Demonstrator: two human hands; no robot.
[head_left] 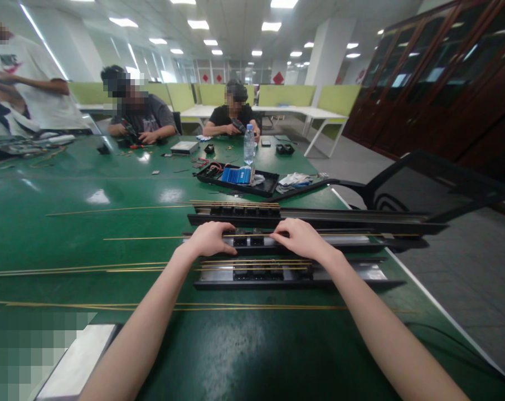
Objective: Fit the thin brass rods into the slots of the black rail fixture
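Note:
My left hand spans the left part of the middle black metal channel, thumb at its front wall and a finger at its back edge. Small black blocks sit in this channel between my hands. A thin brass rod runs lengthwise over them and sticks out far to the left. My right hand is closed in a pinch on the rod, just right of the blocks. In front lies another channel with black blocks and several rods; behind is a longer channel, likewise fitted.
Loose brass rods lie on the green table nearer me. Further back are a black tray, a water bottle and gloves. A mesh chair stands at the right edge. Other people work across the table.

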